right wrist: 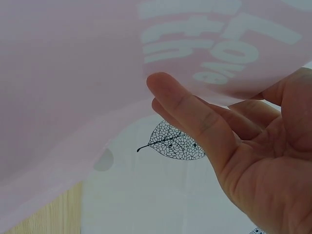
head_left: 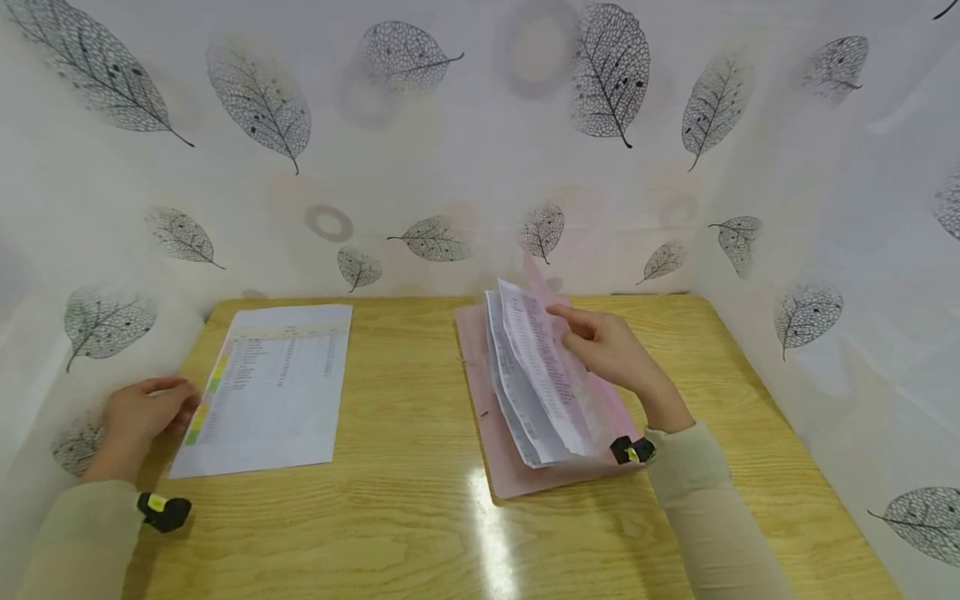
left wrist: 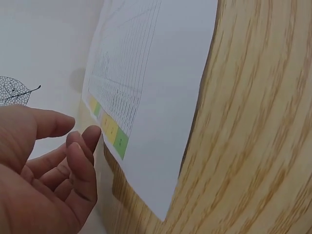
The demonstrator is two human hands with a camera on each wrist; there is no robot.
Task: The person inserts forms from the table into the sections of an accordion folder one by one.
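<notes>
In the head view my right hand (head_left: pixel 611 346) holds the raised, translucent pink cover of a folder (head_left: pixel 480 475). Printed papers (head_left: pixel 517 367) fan up inside it, tilted off the back cover. Pale lettering with the word "Love" marks that cover (right wrist: pixel 73 73) in the right wrist view; the fingers (right wrist: pixel 190 112) lie along its near side, and the thumb goes behind its edge. My left hand (head_left: pixel 146 412) is beside a printed sheet (head_left: pixel 281 417) with yellow and green cells. Its fingers are loosely bent, a fingertip right at the sheet's edge (left wrist: pixel 165 180).
Both papers and folder lie on a wood-grain table (head_left: pixel 405 400). A white leaf-patterned curtain (head_left: pixel 480 167) rises behind it and along both sides. A glare streak crosses the table near the folder's front corner. Small black devices (head_left: pixel 165 512) sit on both wrists.
</notes>
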